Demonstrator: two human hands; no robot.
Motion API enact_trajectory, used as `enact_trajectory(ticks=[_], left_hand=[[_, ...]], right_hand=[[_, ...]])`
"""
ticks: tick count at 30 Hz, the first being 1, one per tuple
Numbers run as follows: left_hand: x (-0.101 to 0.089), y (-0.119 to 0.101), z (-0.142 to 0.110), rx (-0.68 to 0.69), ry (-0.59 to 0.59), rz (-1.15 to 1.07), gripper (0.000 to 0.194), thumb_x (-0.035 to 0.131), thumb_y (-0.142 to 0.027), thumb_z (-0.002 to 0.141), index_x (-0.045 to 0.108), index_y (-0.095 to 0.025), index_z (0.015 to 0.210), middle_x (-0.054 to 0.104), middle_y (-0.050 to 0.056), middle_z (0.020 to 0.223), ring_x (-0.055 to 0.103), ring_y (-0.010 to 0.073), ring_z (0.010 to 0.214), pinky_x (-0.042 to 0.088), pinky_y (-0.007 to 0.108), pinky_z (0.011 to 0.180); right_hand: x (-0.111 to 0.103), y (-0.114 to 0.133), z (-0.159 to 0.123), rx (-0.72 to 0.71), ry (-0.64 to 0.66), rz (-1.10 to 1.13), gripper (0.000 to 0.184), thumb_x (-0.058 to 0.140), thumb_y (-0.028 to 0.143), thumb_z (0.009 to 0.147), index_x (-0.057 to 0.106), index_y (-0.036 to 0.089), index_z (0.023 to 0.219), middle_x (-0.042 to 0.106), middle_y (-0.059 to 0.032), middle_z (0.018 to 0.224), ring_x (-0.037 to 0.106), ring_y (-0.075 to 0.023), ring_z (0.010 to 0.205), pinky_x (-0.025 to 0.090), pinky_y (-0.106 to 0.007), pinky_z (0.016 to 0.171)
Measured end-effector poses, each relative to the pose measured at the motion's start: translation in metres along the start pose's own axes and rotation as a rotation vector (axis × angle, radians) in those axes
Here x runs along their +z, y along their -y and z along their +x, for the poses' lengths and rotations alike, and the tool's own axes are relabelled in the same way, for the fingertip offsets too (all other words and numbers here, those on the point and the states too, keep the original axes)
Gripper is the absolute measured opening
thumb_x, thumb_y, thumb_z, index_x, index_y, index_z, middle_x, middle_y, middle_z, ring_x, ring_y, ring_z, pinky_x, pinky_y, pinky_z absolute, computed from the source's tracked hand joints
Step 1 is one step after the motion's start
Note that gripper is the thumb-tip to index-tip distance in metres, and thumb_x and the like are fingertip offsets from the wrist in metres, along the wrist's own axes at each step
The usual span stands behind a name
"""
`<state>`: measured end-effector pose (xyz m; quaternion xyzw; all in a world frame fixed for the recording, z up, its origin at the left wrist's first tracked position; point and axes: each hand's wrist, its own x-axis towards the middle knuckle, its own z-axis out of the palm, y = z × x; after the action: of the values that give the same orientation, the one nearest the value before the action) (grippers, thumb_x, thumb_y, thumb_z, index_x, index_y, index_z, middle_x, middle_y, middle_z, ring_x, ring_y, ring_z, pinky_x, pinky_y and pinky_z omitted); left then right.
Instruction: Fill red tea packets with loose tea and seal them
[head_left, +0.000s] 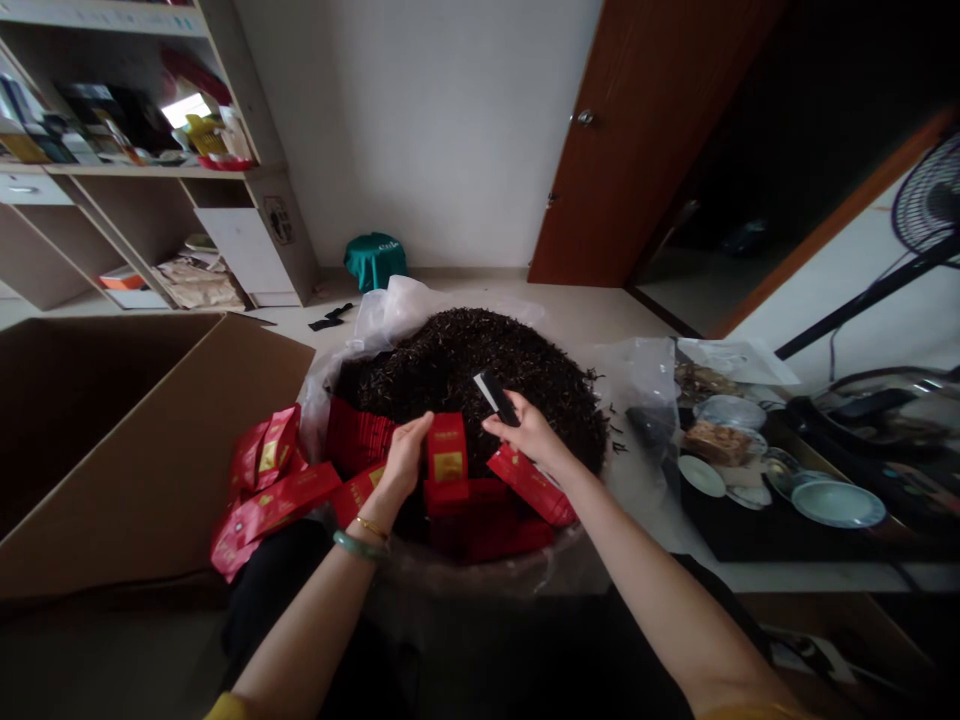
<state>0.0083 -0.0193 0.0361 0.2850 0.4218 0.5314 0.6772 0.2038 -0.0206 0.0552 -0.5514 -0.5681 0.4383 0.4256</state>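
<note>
Head view — left hand gripping packet, right hand (slanting inward) pinching tool.

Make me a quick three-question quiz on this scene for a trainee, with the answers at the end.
1. True or false: the green bangle is on the right wrist.
2. Multiple choice: what does the right hand hold?
A) a pale bowl
B) a dark, slim thing with a whitish side
C) a teal cloth
3. Short answer: what colours show on the packet beside the left hand, in front of the dark, loose heap?

Key:
1. False: the green bangle is on the left wrist.
2. B, the dark, slim thing.
3. Red, with a gold patch.
</note>
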Motion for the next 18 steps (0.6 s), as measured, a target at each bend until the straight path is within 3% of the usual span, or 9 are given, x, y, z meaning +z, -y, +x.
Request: enact_trajectory(ticks=[2, 4, 7, 9, 12, 15, 18], left_hand=[[-0.005, -0.018, 0.004, 0.016, -0.043, -0.184, 0.027, 0.07, -0.039, 0.071, 0.063, -0.013, 0.073, 0.066, 0.003, 0.065, 0.061, 0.015, 0.057, 0.051, 0.027, 0.06], [-0.013, -0.037, 0.006, 0.154, -0.044, -0.386, 0.027, 0.058, -0.042, 0.082, 0.064, -0.015, 0.083, 0.067, 0.004, 0.073, 0.062, 0.0142, 0.064, 0.052, 0.025, 0.063], [-0.022, -0.054, 0.006, 0.299, -0.056, -0.579, 0.036, 0.041, -0.047, 0.091, 0.063, -0.019, 0.084, 0.064, 0.001, 0.068, 0.052, 0.008, 0.051, 0.043, 0.016, 0.047], [-0.022, -0.052, 0.004, 0.244, -0.001, -0.589, 0.045, 0.033, -0.052, 0.092, 0.063, -0.02, 0.086, 0.065, 0.003, 0.071, 0.044, 0.0068, 0.045, 0.037, 0.016, 0.04], [-0.013, -0.035, 0.002, 0.092, 0.072, -0.424, 0.057, 0.029, -0.062, 0.087, 0.064, -0.02, 0.103, 0.067, 0.005, 0.073, 0.041, 0.0081, 0.041, 0.032, 0.019, 0.036], [-0.001, -0.017, 0.001, 0.017, 0.135, -0.269, 0.058, 0.038, -0.064, 0.083, 0.063, -0.018, 0.109, 0.068, 0.005, 0.072, 0.045, 0.0089, 0.042, 0.036, 0.021, 0.04], [0.003, -0.008, 0.002, -0.073, 0.161, -0.18, 0.049, 0.051, -0.055, 0.079, 0.065, -0.015, 0.103, 0.068, 0.006, 0.07, 0.049, 0.0086, 0.045, 0.035, 0.019, 0.041]], right_hand=[[-0.012, -0.004, 0.005, 0.043, -0.065, -0.015, 0.061, 0.069, 0.035, 0.067, 0.047, 0.016, 0.121, 0.066, -0.002, 0.085, 0.061, -0.0148, 0.068, 0.048, -0.026, 0.059], [-0.022, -0.007, 0.009, 0.072, -0.104, -0.07, 0.056, 0.067, 0.037, 0.07, 0.049, 0.016, 0.119, 0.066, -0.0023, 0.085, 0.06, -0.0142, 0.064, 0.047, -0.026, 0.055], [-0.027, -0.012, 0.012, 0.085, -0.067, -0.263, 0.034, 0.066, 0.032, 0.071, 0.058, 0.016, 0.101, 0.066, -0.0018, 0.08, 0.061, -0.0149, 0.065, 0.046, -0.026, 0.059], [-0.025, -0.015, 0.011, 0.08, 0.011, -0.467, 0.022, 0.068, 0.024, 0.068, 0.061, 0.015, 0.087, 0.067, -0.0029, 0.078, 0.063, -0.0172, 0.072, 0.045, -0.026, 0.065], [-0.017, -0.019, 0.004, 0.074, 0.131, -0.793, 0.022, 0.069, 0.018, 0.066, 0.061, 0.015, 0.087, 0.069, -0.0079, 0.087, 0.064, -0.0218, 0.083, 0.044, -0.027, 0.07], [-0.008, -0.024, -0.004, 0.081, 0.193, -1.048, 0.032, 0.069, 0.015, 0.066, 0.058, 0.014, 0.096, 0.067, -0.0142, 0.1, 0.063, -0.0261, 0.093, 0.043, -0.028, 0.073], [-0.003, -0.027, -0.007, 0.092, 0.194, -1.139, 0.03, 0.064, 0.012, 0.071, 0.055, 0.014, 0.1, 0.066, -0.016, 0.102, 0.062, -0.0268, 0.096, 0.043, -0.029, 0.073]])
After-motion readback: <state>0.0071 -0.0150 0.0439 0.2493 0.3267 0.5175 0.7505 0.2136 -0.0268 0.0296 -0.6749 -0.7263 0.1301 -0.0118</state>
